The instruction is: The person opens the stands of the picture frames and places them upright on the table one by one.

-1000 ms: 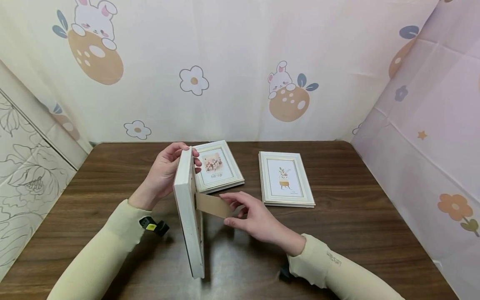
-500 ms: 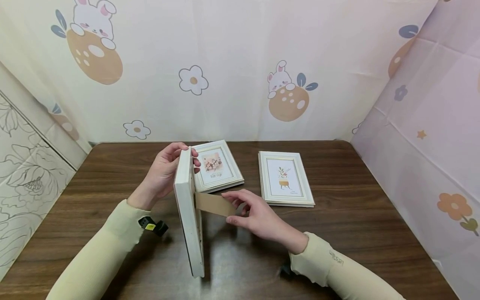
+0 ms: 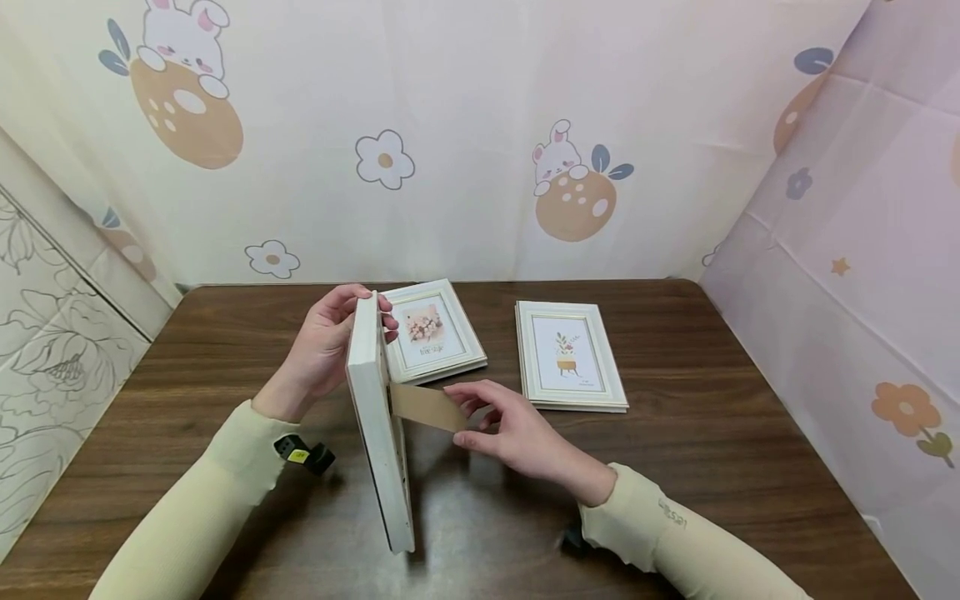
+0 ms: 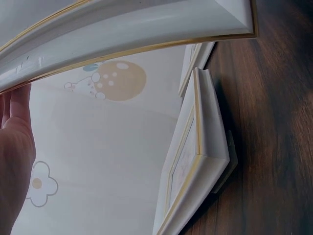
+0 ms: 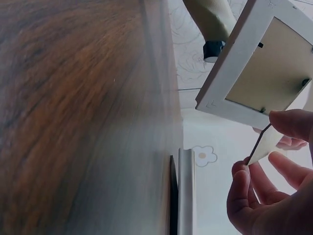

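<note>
A white picture frame [image 3: 378, 433] stands on edge, turned nearly side-on in the head view. My left hand [image 3: 318, 346] grips it near its top, with fingertips curled over onto the back. From the back a flat brown stand leg [image 3: 426, 407] sticks out to the right. My right hand [image 3: 517, 433] holds the free end of that leg between thumb and fingers. In the right wrist view the frame's beige backing board [image 5: 271, 66] shows with small dark clips, and my fingers [image 5: 288, 166] lie along the leg's edges. The frame's front is mostly hidden in the head view.
Behind the held frame, a white frame with a flower picture [image 3: 431, 333] lies face up, partly covered. Farther right lies another white frame with a potted plant picture [image 3: 572, 358]. Both rest on the dark wooden table [image 3: 675, 467], before a patterned curtain [image 3: 465, 100].
My right hand has shifted slightly to the right, still holding the leg. The lower end of the frame has moved slightly right. My left hand keeps its grip.
</note>
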Action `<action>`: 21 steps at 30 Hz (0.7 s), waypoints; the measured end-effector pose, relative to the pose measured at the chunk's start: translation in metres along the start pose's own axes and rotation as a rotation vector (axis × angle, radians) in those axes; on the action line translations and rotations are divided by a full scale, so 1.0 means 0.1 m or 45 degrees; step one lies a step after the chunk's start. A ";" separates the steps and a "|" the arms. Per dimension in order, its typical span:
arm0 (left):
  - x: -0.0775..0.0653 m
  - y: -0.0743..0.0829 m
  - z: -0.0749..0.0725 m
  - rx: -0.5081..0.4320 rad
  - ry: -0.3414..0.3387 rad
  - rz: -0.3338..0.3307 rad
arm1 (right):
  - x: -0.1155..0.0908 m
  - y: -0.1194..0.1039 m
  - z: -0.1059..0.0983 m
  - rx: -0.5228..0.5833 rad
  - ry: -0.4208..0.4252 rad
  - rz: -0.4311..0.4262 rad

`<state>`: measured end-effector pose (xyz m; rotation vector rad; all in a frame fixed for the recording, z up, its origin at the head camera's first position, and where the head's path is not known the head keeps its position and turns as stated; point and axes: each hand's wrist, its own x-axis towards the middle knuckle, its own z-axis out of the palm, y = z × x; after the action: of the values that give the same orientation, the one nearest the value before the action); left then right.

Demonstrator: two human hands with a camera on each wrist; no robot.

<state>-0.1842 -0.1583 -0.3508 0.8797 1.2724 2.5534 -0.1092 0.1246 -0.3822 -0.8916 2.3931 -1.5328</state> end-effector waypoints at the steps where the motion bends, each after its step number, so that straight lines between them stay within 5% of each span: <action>1: -0.01 0.01 0.00 -0.004 0.005 0.004 | 0.00 0.01 -0.01 0.003 -0.001 0.004; 21: -0.17 0.19 -0.07 0.077 0.149 0.064 | -0.16 0.16 -0.25 -0.017 0.025 0.056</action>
<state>-0.1718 -0.1818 -0.3468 0.7928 1.3833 2.6540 -0.1136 0.1575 -0.3870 -0.8246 2.4231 -1.5184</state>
